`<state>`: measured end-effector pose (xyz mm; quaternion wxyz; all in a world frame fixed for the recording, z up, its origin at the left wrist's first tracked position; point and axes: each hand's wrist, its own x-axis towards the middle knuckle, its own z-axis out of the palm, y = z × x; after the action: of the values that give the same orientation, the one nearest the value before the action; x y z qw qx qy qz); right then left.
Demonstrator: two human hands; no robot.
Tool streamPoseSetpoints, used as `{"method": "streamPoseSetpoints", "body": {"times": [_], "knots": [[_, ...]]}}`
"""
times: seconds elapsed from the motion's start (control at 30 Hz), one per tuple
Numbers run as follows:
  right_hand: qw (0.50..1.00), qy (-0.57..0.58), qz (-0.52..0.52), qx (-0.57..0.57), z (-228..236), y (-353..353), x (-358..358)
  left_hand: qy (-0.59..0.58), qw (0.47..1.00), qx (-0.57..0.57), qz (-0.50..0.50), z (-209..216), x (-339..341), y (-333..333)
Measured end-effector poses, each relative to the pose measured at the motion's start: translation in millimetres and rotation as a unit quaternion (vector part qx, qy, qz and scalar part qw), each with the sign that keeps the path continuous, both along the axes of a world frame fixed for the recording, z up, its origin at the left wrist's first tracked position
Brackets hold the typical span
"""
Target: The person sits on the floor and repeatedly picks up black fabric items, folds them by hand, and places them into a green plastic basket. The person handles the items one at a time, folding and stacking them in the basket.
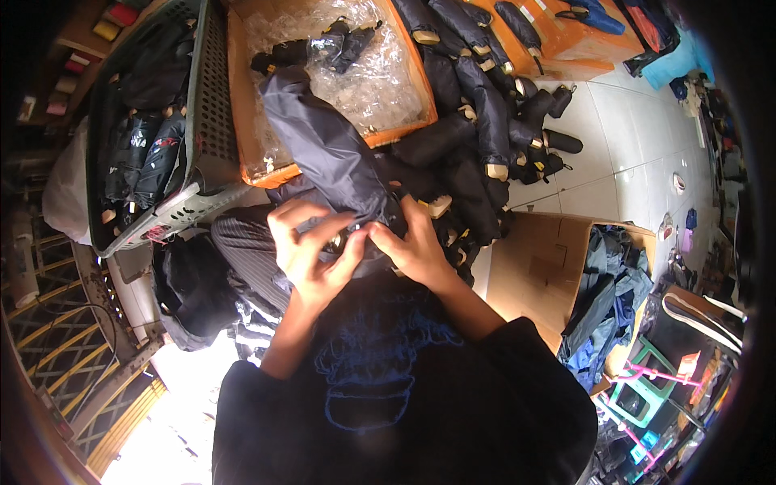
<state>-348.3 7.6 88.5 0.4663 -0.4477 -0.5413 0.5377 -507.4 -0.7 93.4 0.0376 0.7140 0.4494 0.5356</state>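
Note:
A folded umbrella in a dark, shiny cloth cover slants up and away from my hands, its far end over an orange-edged box. Its near end lies between both hands at my lap. My right hand is closed round that end, thumb pressed on the cloth. My left hand has bent fingers and a thumb pinching at the same end, close to the right thumb. What lies under the fingertips is partly hidden; a small shiny bit shows by the left fingers.
Beyond my hands, the box holds clear plastic wrapping and some dark umbrellas. Left stands a dark plastic crate of umbrellas. Many covered umbrellas are heaped to the right. A cardboard box with blue-grey cloth and a green stool stand further right.

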Motion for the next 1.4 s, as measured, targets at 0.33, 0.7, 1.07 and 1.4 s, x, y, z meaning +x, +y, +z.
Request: {"method": "streamPoseSetpoints", "body": {"times": [0.33, 0.7, 1.07, 1.4], "knots": [[0.997, -0.059, -0.026, 0.031, -5.5, -4.0, -5.9, -0.022, 1.0, -0.016, -0.001, -3.8, 16.3, -0.8], [0.997, -0.029, -0.005, 0.07, 4.0, -0.4, -2.9, 0.012, 0.999, -0.009, -0.051, 17.2, -2.8, 4.5], [0.997, -0.047, -0.052, 0.017, 0.8, 5.9, -4.0, 0.036, 0.999, 0.034, -0.014, 15.0, 5.8, 9.6], [0.999, -0.023, -0.026, 0.01, -10.4, 6.8, -2.2, -0.144, 0.985, -0.01, -0.097, -6.0, 8.1, 5.6]]}}
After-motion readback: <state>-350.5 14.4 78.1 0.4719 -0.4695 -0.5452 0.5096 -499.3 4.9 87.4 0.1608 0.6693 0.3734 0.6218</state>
